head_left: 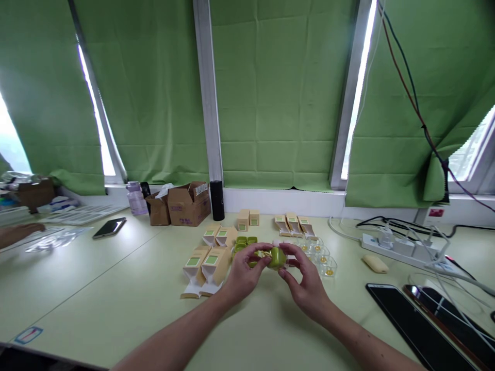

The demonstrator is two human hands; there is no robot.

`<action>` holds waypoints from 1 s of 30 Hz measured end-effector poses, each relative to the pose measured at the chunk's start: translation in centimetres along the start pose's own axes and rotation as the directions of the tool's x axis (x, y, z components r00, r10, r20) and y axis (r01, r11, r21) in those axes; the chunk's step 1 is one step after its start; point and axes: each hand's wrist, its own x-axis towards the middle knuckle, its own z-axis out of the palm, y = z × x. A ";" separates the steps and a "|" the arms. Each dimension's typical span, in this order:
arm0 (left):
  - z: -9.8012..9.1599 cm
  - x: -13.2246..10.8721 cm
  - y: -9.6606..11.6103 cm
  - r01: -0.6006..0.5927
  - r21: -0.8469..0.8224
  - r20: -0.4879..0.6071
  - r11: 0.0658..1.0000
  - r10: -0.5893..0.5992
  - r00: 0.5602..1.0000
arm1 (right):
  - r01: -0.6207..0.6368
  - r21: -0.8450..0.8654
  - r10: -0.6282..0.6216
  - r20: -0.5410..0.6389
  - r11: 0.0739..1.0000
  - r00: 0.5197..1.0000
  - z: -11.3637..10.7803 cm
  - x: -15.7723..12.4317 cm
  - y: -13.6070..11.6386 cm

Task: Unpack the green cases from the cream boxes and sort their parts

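My left hand (248, 272) and my right hand (306, 281) meet above the table, fingers closed around a small glossy green container (277, 257). My left fingertips pinch its left side, where a small yellowish bit shows that I cannot make out. The right thumb and fingers grip its other side. Behind my left hand sit several more green containers (240, 247), partly hidden. Several clear cups with gold-coloured bottoms (329, 268) stand just past my right hand. To the left lie small beige cartons (217, 260) with green labels and open white-lined flaps.
More beige cartons (292, 225) stand farther back, near a black cylinder (217, 201) and brown cardboard boxes (189, 206). On the right are a power strip (406, 250) with cables, a beige oval object (375, 264) and a dark tablet (410, 319). Another person's hand (23, 233) shows far left.
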 end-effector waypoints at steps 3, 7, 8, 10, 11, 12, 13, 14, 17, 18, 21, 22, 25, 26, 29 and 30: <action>0.0 0.0 -0.3 -0.006 0.020 -0.034 1.000 0.006 0.999 | -0.016 0.033 0.015 0.048 0.999 0.999 0.2 -0.1 0.2; 0.0 -0.2 -0.5 -0.065 0.074 -0.038 0.995 0.068 0.997 | -0.032 0.024 0.030 0.073 0.999 0.997 0.5 -0.1 0.6; 0.1 -0.2 -0.5 -0.080 0.091 -0.033 0.993 0.083 0.996 | -0.036 0.018 0.034 0.076 0.999 0.996 0.5 0.0 0.7; 0.1 -0.2 -0.5 -0.098 0.114 -0.020 0.989 0.101 0.995 | -0.042 0.005 0.042 0.079 0.999 0.996 0.6 0.1 0.8; 0.1 -0.2 -0.5 -0.098 0.122 -0.014 0.988 0.101 0.995 | -0.045 -0.002 0.045 0.076 0.999 0.996 0.6 0.2 0.9; 0.1 -0.2 -0.5 -0.091 0.126 -0.011 0.988 0.093 0.996 | -0.048 -0.010 0.048 0.071 0.999 0.996 0.5 0.2 0.9; 0.1 -0.2 -0.5 -0.080 0.129 -0.007 0.988 0.082 0.997 | -0.050 -0.016 0.051 0.067 0.999 0.996 0.5 0.3 0.9; 0.1 -0.1 -0.5 -0.069 0.131 -0.001 0.989 0.069 0.998 | -0.052 -0.022 0.054 0.066 0.998 0.996 0.5 0.3 0.9; 0.0 -0.1 -0.7 -0.040 0.134 0.009 0.990 0.039 0.999 | -0.054 -0.035 0.056 0.063 0.998 0.996 0.4 0.3 1.0; 0.0 -0.2 -0.7 -0.031 0.131 0.007 0.991 0.030 1.000 | -0.053 -0.039 0.056 0.058 0.998 0.997 0.4 0.3 1.0; -0.1 -0.2 -1.0 -0.007 0.106 -0.011 0.994 0.009 1.000 | -0.048 -0.059 0.051 0.035 0.997 0.998 0.4 0.2 1.2; -0.1 -0.2 -1.1 -0.003 0.091 -0.021 0.996 0.005 1.000 | -0.044 -0.069 0.046 0.030 0.997 0.998 0.4 0.2 1.3; -0.1 -0.1 -1.0 0.014 0.027 -0.067 1.000 -0.013 0.998 | -0.035 -0.092 0.036 0.019 0.995 0.999 0.3 0.2 1.5; -0.2 0.1 -0.9 0.025 -0.003 -0.088 1.000 -0.026 0.996 | -0.034 -0.093 0.035 0.013 0.995 0.999 0.2 0.2 1.4; -0.3 0.6 -0.3 0.051 -0.116 -0.169 0.992 -0.070 0.983 | -0.038 -0.086 0.038 -0.006 0.996 0.999 0.2 0.2 1.3; -0.4 0.8 -0.1 0.059 -0.156 -0.194 0.986 -0.089 0.977 | -0.038 -0.083 0.037 -0.009 0.996 0.999 0.2 0.2 1.3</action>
